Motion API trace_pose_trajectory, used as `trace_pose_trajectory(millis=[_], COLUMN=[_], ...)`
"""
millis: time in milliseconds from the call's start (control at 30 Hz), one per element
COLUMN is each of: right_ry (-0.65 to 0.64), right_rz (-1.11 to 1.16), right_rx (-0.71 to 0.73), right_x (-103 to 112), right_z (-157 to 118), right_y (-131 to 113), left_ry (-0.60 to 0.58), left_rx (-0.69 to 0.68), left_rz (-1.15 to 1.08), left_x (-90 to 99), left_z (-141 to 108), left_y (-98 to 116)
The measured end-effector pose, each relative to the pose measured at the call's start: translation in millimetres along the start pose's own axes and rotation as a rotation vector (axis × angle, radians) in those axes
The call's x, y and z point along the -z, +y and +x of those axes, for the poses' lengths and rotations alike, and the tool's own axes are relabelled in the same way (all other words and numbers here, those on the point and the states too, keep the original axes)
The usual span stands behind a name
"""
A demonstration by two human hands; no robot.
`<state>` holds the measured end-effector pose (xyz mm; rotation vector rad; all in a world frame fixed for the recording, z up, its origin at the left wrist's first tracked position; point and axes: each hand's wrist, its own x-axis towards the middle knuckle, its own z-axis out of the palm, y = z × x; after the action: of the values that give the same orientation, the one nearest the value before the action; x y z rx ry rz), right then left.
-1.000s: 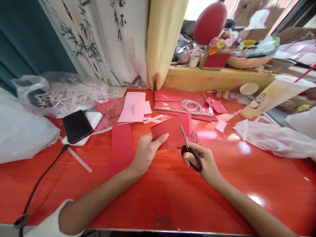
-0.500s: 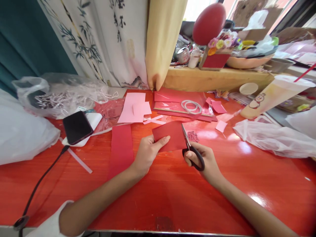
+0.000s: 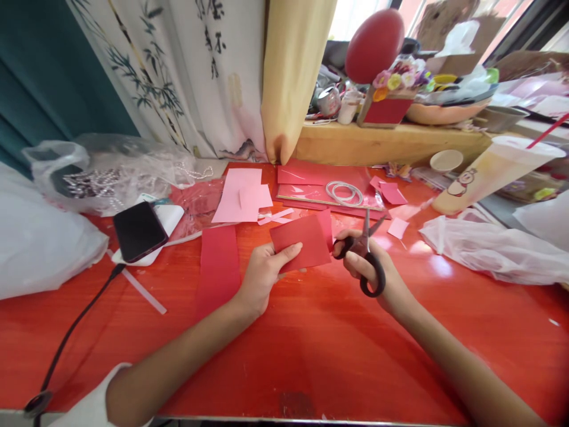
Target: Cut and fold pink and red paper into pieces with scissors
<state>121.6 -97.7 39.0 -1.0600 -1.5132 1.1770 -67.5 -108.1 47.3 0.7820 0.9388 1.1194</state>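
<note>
My left hand [image 3: 264,273] pinches a red paper piece [image 3: 306,240] by its left side, thumb on top, above the table. My right hand [image 3: 377,267] grips black-handled scissors [image 3: 365,252], whose blades stand apart and point away from me, clear of the paper. Between the two, a narrower red strip [image 3: 326,228] shows behind the paper's right edge; I cannot tell whether it is still joined. A longer red paper strip [image 3: 219,267] lies on the table left of my left hand.
Pink paper sheets [image 3: 237,193] and a red packet with a coiled white cord [image 3: 344,193] lie at the back. A phone [image 3: 140,231] with a cable is on the left. A tilted drink cup [image 3: 489,175] and a plastic bag [image 3: 493,249] are on the right.
The scissors have left the paper's right edge, moving right, and their blades have opened wider. A red strip now shows beside the paper, which has become narrower and shifted slightly left.
</note>
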Motion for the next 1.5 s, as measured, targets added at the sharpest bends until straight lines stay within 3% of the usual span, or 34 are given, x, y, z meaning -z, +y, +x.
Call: trace_pose_trajectory(millis=[100,167,367,500,700,933,1200,1267,1433,1500], right_ry=[0.14,0.154,-0.104,-0.102,0.02,-0.012,0.006,0.059,0.46,0.495], right_rz=[-0.085,-0.048,0.26,0.287,0.165,-0.084,-0.351,-0.422,-0.529,-0.554], right_rx=[0.062,0.045,-0.178,-0.246,-0.188,-0.153,-0.102,-0.083,0.02,0.026], right_x=[2.1,4.7,11.4,15.0,33.4,49.8,64.4,65.8,69.0,67.0], right_z=[1.9,4.0,7.2,7.2,16.4,23.2,30.2,32.0,32.1,29.9], right_y=[-6.7,-6.1,11.5,14.0,5.6,14.6,17.6,20.2,18.3,13.1], left_ry=[-0.052,-0.084,-0.19,-0.207,-0.252,-0.262,-0.14,-0.143,-0.136,-0.142], left_rx=[0.044,0.082,0.152,0.153,0.197,0.213,0.136,0.129,0.098,0.108], left_rz=[0.021,0.049,0.1,0.117,0.234,0.404,0.443,0.428,0.423,0.387], left_x=[0.5,1.0,5.0,10.1,21.3,31.8,42.4,41.7,37.6,34.1], left_z=[-0.3,-0.3,2.9,8.0,18.3,26.6,35.5,35.7,34.1,31.5], left_y=[2.3,3.2,0.7,0.6,8.9,12.3,17.7,16.5,10.8,9.9])
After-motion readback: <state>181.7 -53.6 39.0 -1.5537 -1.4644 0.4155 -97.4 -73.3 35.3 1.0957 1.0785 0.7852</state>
